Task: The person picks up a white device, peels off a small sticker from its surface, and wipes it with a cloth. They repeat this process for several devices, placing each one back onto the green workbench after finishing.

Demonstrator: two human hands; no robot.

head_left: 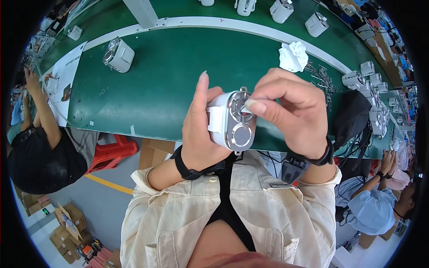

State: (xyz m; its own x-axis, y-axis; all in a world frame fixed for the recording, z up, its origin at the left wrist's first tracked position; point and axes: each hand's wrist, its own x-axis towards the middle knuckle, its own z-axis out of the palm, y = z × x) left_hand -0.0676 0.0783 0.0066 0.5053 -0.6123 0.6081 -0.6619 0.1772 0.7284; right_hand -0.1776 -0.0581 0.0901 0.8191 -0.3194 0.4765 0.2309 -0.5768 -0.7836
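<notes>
My left hand (196, 127) is wrapped around a white, rounded device (221, 134) with a shiny silver face, held tilted above the near edge of the green table. Two round parts sit on that face: a spoked, open one above and a smooth disc below. At the spoked part, the thumb and forefinger of my right hand (297, 109) are pinched together. A small pale bit shows at the fingertips, too small to name. A similar white device (121, 56) stands alone on the table to the left.
Right of my hands lie a crumpled white tissue (292, 57), a pile of small metal parts (325, 82) and a black bag (352, 117) with cables. More white devices (316, 24) stand beyond the white rail (214, 23). People work at both sides; a red stool (117, 152) is at left.
</notes>
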